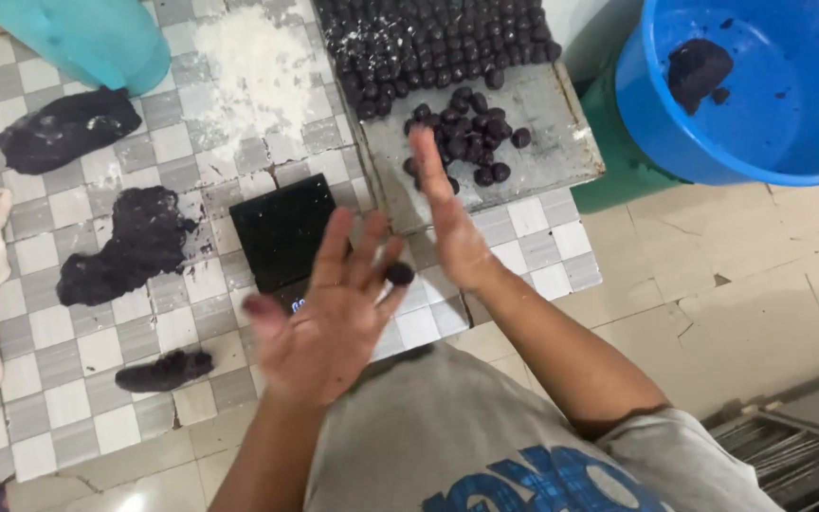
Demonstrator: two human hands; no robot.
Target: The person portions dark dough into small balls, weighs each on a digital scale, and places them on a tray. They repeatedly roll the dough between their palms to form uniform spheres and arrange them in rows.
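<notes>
I am resting a dark dough ball [399, 274] on my left hand [326, 318], fingers spread; my right hand [452, 228], flat and apart, is hovering above the tray [552, 142] of finished balls.

Between our left hand [319, 318] and right hand [452, 223] we see a small dark purple-black dough ball [399, 274]. Just beyond it lies a black scale [282, 230] on a grey-and-white checked cloth [59, 341] (dusted white with flour [258, 66] farther off). Beyond our right hand a dull grey tray [542, 142] carries matching dark balls [466, 137]. Far right we see a bright blue basin [789, 104]; far left, a turquoise container [97, 38] and black dough lumps [130, 246].
</notes>
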